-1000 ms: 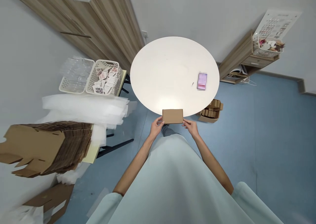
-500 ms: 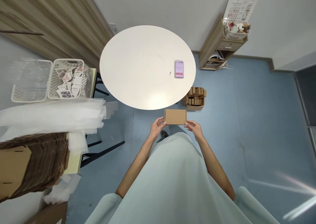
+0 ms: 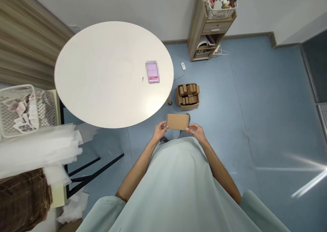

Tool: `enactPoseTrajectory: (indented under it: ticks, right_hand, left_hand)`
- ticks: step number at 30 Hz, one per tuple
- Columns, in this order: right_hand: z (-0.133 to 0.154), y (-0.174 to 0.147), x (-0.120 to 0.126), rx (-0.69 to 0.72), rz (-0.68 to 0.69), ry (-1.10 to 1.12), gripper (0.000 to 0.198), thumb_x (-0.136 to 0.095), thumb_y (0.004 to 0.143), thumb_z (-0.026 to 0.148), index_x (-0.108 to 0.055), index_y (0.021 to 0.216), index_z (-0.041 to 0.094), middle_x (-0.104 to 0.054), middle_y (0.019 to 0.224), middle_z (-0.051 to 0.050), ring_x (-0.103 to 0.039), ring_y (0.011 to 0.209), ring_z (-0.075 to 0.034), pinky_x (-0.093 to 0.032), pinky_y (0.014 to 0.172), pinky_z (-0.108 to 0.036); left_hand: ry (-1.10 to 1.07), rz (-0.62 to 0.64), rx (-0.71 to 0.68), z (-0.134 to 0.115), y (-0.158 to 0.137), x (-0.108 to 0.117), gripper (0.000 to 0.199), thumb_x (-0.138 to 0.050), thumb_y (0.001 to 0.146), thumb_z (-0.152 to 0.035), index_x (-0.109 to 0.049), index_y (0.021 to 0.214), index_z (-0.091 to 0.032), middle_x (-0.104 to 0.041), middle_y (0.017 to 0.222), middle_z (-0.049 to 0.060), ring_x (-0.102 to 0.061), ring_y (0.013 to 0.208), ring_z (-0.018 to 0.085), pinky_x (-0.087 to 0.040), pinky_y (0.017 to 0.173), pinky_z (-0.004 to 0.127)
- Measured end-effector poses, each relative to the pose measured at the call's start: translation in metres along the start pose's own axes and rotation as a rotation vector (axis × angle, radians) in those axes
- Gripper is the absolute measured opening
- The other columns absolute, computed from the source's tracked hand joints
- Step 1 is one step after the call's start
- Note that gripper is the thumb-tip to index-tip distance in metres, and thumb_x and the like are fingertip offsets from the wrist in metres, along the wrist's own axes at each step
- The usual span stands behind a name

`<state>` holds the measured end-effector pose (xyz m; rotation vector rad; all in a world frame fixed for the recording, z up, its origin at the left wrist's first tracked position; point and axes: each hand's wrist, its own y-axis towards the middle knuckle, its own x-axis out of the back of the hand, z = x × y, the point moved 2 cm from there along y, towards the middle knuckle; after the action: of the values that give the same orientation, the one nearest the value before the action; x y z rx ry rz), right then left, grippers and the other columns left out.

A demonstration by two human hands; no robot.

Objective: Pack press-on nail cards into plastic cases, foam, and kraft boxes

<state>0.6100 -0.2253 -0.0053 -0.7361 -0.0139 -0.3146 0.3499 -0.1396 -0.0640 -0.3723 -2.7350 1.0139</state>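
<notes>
In front of the person's waist, over the floor (image 3: pixel 217 123): brown box (image 3: pixel 177 121), apart from the white table (image 3: pixel 102 61). Left hand (image 3: pixel 159 131) pinches its left end, right hand (image 3: pixel 198 132) its right end. Purple item (image 3: pixel 152 72) on table pixelated, writing unreadable. Cards (image 3: pixel 25 113) in basket (image 3: pixel 47 104): print too small to read. Carton (image 3: pixel 190 107) of small boxes (image 3: pixel 189 99) stands beyond.

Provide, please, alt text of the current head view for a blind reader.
Left hand and right hand hold a flat cardboard box by its ends; beyond, an open carton of boxes stands on blue floor beside a white table.
</notes>
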Motion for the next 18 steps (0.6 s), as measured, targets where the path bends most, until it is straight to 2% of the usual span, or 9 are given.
enactPoseTrajectory:
  ticks: [5, 10, 14, 18]
  right_hand:
    - [0.028, 0.061, 0.066, 0.042, -0.049, -0.145, 0.054, -0.089, 0.062, 0.064, -0.070, 0.092, 0.023, -0.079, 0.102, -0.007, -0.075, 0.081, -0.022, -0.061, 0.077, -0.036]
    - [0.062, 0.111, 0.120, 0.069, -0.093, -0.346, 0.034, -0.087, 0.072, 0.049, -0.072, 0.092, 0.026, -0.080, 0.102, -0.002, -0.077, 0.083, -0.023, -0.060, 0.085, -0.037]
    - [0.077, 0.140, 0.142, 0.066, -0.099, -0.411, 0.028, -0.087, 0.075, 0.044, -0.072, 0.093, 0.029, -0.080, 0.093, 0.001, -0.077, 0.084, -0.023, -0.059, 0.086, -0.037]
    - [0.078, 0.166, 0.148, 0.050, -0.111, -0.471, 0.021, -0.085, 0.080, 0.039, -0.071, 0.092, 0.029, -0.079, 0.101, 0.000, -0.076, 0.084, -0.022, -0.058, 0.087, -0.037]
  left_hand:
    - [0.144, -0.030, 0.077, -0.027, 0.051, -0.075, 0.044, -0.084, 0.077, -0.035, -0.072, 0.115, -0.018, -0.071, 0.101, 0.008, -0.072, 0.083, 0.021, -0.062, 0.082, 0.041]
    - [0.171, -0.037, 0.156, -0.050, 0.098, -0.151, 0.051, -0.084, 0.079, -0.031, -0.069, 0.125, -0.016, -0.075, 0.109, 0.011, -0.075, 0.091, 0.023, -0.061, 0.085, 0.039]
    - [0.159, -0.037, 0.192, -0.065, 0.126, -0.194, 0.052, -0.079, 0.083, -0.025, -0.065, 0.132, -0.015, -0.074, 0.124, 0.017, -0.075, 0.101, 0.024, -0.059, 0.091, 0.040]
    - [0.108, -0.001, 0.266, -0.074, 0.148, -0.217, 0.048, -0.079, 0.084, -0.024, -0.066, 0.129, -0.014, -0.074, 0.129, 0.020, -0.074, 0.108, 0.026, -0.060, 0.091, 0.040]
